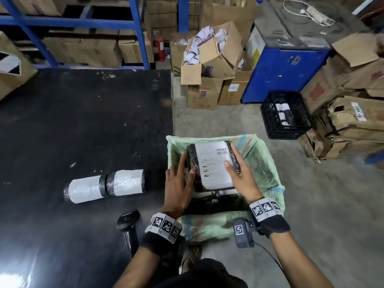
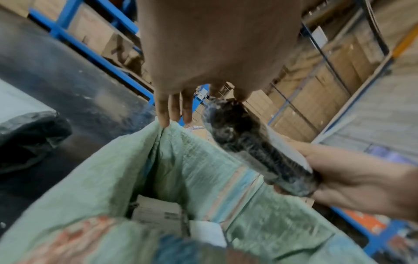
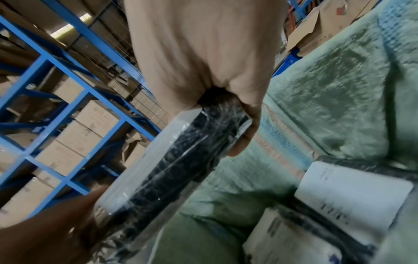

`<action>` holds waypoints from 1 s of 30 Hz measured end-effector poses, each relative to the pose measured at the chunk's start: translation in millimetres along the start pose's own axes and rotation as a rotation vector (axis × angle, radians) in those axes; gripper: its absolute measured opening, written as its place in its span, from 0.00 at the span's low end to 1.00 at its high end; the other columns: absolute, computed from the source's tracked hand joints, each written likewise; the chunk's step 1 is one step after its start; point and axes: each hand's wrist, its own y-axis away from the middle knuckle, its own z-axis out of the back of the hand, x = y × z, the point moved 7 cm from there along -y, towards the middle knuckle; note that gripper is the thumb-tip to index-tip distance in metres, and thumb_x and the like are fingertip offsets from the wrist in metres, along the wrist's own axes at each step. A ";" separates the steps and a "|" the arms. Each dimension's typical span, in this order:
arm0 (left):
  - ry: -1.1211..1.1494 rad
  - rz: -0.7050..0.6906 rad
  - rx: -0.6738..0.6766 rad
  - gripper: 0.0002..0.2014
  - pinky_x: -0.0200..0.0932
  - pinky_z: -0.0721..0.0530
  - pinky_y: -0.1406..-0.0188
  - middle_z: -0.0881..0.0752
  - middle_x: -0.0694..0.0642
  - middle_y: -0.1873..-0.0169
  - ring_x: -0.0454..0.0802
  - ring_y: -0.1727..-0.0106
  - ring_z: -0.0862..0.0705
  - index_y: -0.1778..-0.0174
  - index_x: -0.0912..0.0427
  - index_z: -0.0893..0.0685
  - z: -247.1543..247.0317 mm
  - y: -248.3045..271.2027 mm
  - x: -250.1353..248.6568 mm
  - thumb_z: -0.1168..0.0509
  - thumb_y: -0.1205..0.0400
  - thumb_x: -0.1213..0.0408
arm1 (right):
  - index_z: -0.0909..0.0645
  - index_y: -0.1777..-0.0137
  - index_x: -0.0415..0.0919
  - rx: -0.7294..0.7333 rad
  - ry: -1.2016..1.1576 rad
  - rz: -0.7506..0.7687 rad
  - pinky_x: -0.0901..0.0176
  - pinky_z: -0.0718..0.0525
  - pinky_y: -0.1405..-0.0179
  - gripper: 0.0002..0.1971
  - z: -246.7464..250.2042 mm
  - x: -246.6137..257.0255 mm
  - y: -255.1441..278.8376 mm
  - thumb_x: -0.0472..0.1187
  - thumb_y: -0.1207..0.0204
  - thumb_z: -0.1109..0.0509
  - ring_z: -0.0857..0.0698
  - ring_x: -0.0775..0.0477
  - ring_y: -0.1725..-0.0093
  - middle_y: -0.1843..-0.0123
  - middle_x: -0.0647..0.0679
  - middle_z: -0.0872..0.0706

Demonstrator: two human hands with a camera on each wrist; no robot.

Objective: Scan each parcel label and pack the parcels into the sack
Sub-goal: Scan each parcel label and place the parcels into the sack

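- Your right hand (image 1: 241,173) grips a flat black-wrapped parcel (image 1: 212,165) by its right edge, thumb on the white label and fingers curled under the far side; the right wrist view shows the same clasp around the parcel's edge (image 3: 181,160).
- Your left hand (image 1: 178,183) lies with straight, relaxed fingers against the parcel's left edge, touching it but not curled round it. In the left wrist view those fingers (image 2: 172,110) stretch out over the sack's rim while the thumb side meets the parcel's end.
- You hold the parcel label-up, over the open mouth of the green woven sack (image 1: 261,163), which stands on the concrete floor just beside the black mat (image 1: 83,121).
- Inside the sack, more labelled parcels (image 3: 353,192) lie below the one in your hands.
- Two more cylindrical parcels (image 1: 106,185), black wrap with white labels, lie touching end to end on the mat, to the left of your left hand and well apart from the sack.
- The handheld barcode scanner (image 1: 128,225) rests on the mat near your left wrist, untouched.
- A black plastic crate (image 1: 286,115) with rolls in it sits on the floor beyond the sack, among cardboard boxes (image 1: 209,59) and blue shelving (image 1: 133,21).
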 end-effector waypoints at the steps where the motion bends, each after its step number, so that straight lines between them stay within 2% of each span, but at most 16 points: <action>1: -0.113 0.010 -0.019 0.37 0.60 0.31 0.17 0.25 0.65 0.19 0.66 0.21 0.27 0.08 0.50 0.41 -1.5 0.9 3.3 0.52 0.13 0.38 | 0.45 0.13 0.62 0.015 0.017 -0.023 0.69 0.38 0.25 0.32 7.5 -7.7 -8.6 0.49 0.14 0.36 0.41 0.84 0.26 0.25 0.83 0.42; 2: -0.209 0.014 -0.025 0.37 0.62 0.32 0.16 0.27 0.68 0.18 0.69 0.17 0.30 0.08 0.54 0.40 -5.5 2.4 8.4 0.53 0.13 0.39 | 0.45 0.13 0.61 0.027 0.042 -0.045 0.65 0.38 0.24 0.32 14.8 -17.9 -17.6 0.49 0.14 0.36 0.40 0.77 0.24 0.23 0.80 0.42; 4: -0.363 0.008 -0.031 0.37 0.67 0.33 0.13 0.34 0.71 0.13 0.72 0.10 0.38 0.08 0.60 0.40 -15.7 5.3 21.3 0.52 0.13 0.45 | 0.45 0.13 0.60 0.027 0.095 -0.092 0.54 0.36 0.18 0.32 27.4 -41.7 -35.3 0.49 0.14 0.36 0.37 0.60 0.19 0.18 0.66 0.39; 6: -0.461 -0.002 -0.019 0.37 0.67 0.32 0.13 0.40 0.71 0.10 0.70 0.09 0.42 0.09 0.64 0.40 -26.8 7.1 33.1 0.48 0.14 0.51 | 0.43 0.13 0.59 0.018 0.163 -0.147 0.43 0.33 0.17 0.32 36.7 -69.4 -50.6 0.49 0.15 0.35 0.32 0.48 0.17 0.15 0.53 0.33; 8: -0.510 -0.019 0.001 0.37 0.65 0.34 0.12 0.44 0.69 0.09 0.67 0.08 0.45 0.09 0.66 0.43 -36.1 10.2 41.8 0.42 0.14 0.57 | 0.43 0.14 0.60 0.010 0.246 -0.235 0.41 0.29 0.20 0.32 43.8 -94.3 -62.0 0.50 0.15 0.35 0.26 0.41 0.20 0.18 0.47 0.26; 11: -0.529 -0.041 0.019 0.41 0.62 0.38 0.10 0.47 0.69 0.08 0.63 0.07 0.48 0.09 0.68 0.44 -41.0 12.5 48.9 0.33 0.17 0.65 | 0.44 0.13 0.60 0.016 0.331 -0.331 0.46 0.31 0.18 0.33 51.2 -124.1 -74.5 0.50 0.15 0.35 0.27 0.37 0.20 0.18 0.47 0.27; 13: -0.514 -0.018 0.021 0.44 0.57 0.46 0.07 0.50 0.69 0.08 0.63 0.06 0.53 0.08 0.68 0.47 -40.7 11.5 52.4 0.32 0.18 0.67 | 0.45 0.13 0.61 0.034 0.394 -0.376 0.46 0.34 0.17 0.33 52.8 -140.5 -80.6 0.51 0.15 0.35 0.28 0.35 0.19 0.17 0.47 0.28; 16: -0.515 0.024 0.014 0.40 0.54 0.53 0.06 0.55 0.68 0.08 0.62 0.06 0.59 0.08 0.68 0.50 -39.4 12.1 55.5 0.40 0.14 0.64 | 0.48 0.15 0.69 0.083 0.481 -0.395 0.42 0.31 0.19 0.35 47.8 -164.3 -88.0 0.57 0.18 0.35 0.23 0.32 0.23 0.19 0.45 0.25; 18: -0.531 0.033 0.003 0.38 0.53 0.55 0.06 0.55 0.68 0.08 0.62 0.06 0.59 0.08 0.70 0.50 -38.8 14.2 55.4 0.47 0.13 0.60 | 0.49 0.17 0.74 0.109 0.496 -0.375 0.37 0.32 0.19 0.36 41.8 -180.5 -92.7 0.62 0.21 0.35 0.27 0.32 0.20 0.17 0.45 0.28; 20: -0.535 0.036 -0.009 0.38 0.51 0.56 0.06 0.55 0.68 0.08 0.61 0.06 0.59 0.08 0.70 0.50 -38.2 15.9 55.1 0.48 0.14 0.59 | 0.47 0.15 0.70 0.099 0.530 -0.363 0.37 0.41 0.15 0.36 36.2 -191.4 -94.7 0.61 0.21 0.34 0.38 0.34 0.14 0.12 0.46 0.38; 22: -0.547 0.041 -0.013 0.40 0.50 0.59 0.06 0.57 0.67 0.08 0.59 0.06 0.61 0.08 0.69 0.53 -37.2 16.6 56.7 0.44 0.15 0.61 | 0.44 0.14 0.63 0.058 0.563 -0.352 0.40 0.45 0.14 0.35 33.5 -190.3 -93.8 0.56 0.18 0.33 0.41 0.33 0.14 0.12 0.44 0.40; 24: -0.562 0.064 -0.007 0.44 0.50 0.59 0.06 0.59 0.66 0.07 0.59 0.06 0.62 0.08 0.67 0.56 -36.7 16.9 59.9 0.38 0.15 0.65 | 0.42 0.14 0.58 0.032 0.546 -0.325 0.40 0.44 0.15 0.35 32.3 -191.8 -91.9 0.55 0.18 0.33 0.39 0.32 0.15 0.14 0.40 0.36; 26: -0.568 0.076 0.003 0.47 0.55 0.54 0.06 0.60 0.65 0.07 0.59 0.06 0.62 0.08 0.66 0.57 -37.2 17.1 60.7 0.34 0.16 0.67 | 0.43 0.13 0.56 0.045 0.540 -0.321 0.40 0.42 0.15 0.36 31.9 -203.6 -91.1 0.58 0.20 0.37 0.37 0.31 0.16 0.15 0.37 0.34; 30: -0.559 0.065 0.020 0.45 0.60 0.48 0.07 0.60 0.64 0.07 0.60 0.06 0.62 0.08 0.66 0.56 -39.7 17.4 61.1 0.37 0.17 0.65 | 0.54 0.13 0.65 0.128 0.595 -0.442 0.36 0.37 0.18 0.36 30.2 -227.9 -87.4 0.58 0.16 0.38 0.31 0.27 0.19 0.18 0.31 0.33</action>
